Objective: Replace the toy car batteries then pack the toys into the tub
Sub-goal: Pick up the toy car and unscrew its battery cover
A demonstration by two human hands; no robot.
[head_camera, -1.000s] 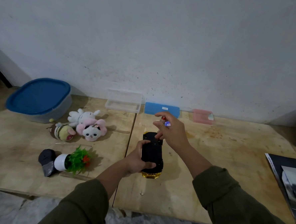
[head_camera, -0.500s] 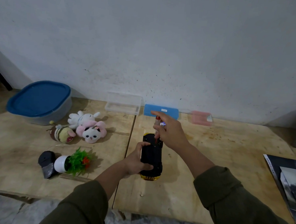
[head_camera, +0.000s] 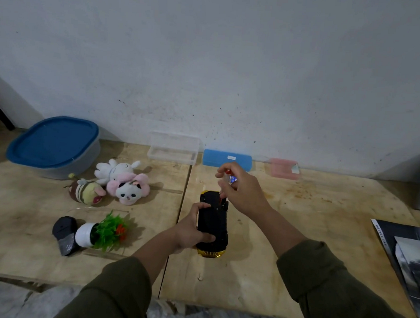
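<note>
In the middle of the frame a toy car (head_camera: 213,223) lies upside down on the wooden desk (head_camera: 298,228), its black underside up and its gold body showing only at the near end, which probably exposes the battery compartment. The left hand (head_camera: 191,231) clamps the car from its left side, fingers (head_camera: 205,237) curled over the underside with the thumb near the middle, likely to keep it from sliding under pressure. The right hand (head_camera: 241,191) hovers over the far end, its fingers pinching a small screwdriver (head_camera: 226,180) with a red-capped, clear handle held nearly upright; the shaft seems to reach down to the underside, which suggests a cover screw is being worked, though the tip and any screw are too small to make out. No batteries can be seen, loose or fitted. At the upper left sits the tub (head_camera: 57,147), closed by its blue lid, so packing is not yet under way. Between it and the car lie three plush toys, a white bunny (head_camera: 116,169), a striped bee (head_camera: 85,191) and a pink flower-faced one (head_camera: 128,189); lower left, a toppled toy plant in a white pot (head_camera: 101,233) touches a dark object that is hard to identify. Printed sheets (head_camera: 407,252) are cut off at the right edge.
</note>
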